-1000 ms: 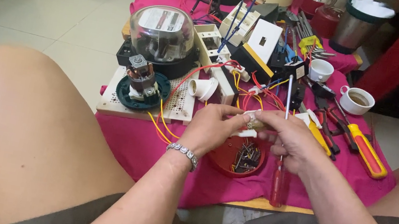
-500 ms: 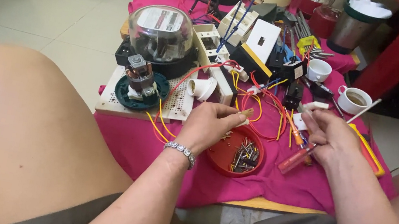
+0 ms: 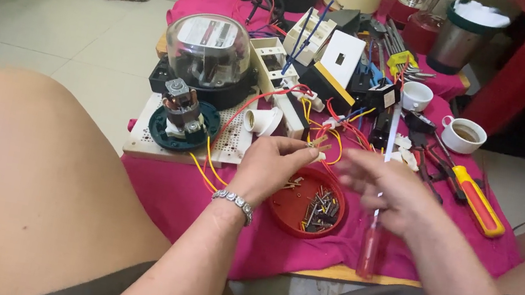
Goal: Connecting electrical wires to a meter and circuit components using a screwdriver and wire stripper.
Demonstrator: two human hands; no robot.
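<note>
Pink cloth (image 3: 183,191) — right hand (image 3: 388,191) clasping upright red-handled screwdriver (image 3: 376,211), tip away; left hand (image 3: 274,164) pinching screw (image 3: 315,147).

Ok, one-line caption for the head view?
Left hand pinches a small screw above a round red dish; right hand holds a red-handled screwdriver.

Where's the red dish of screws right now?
In the head view, the red dish sits on the pink cloth near the front edge, just below the left hand and left of the red-handled screwdriver.
</note>
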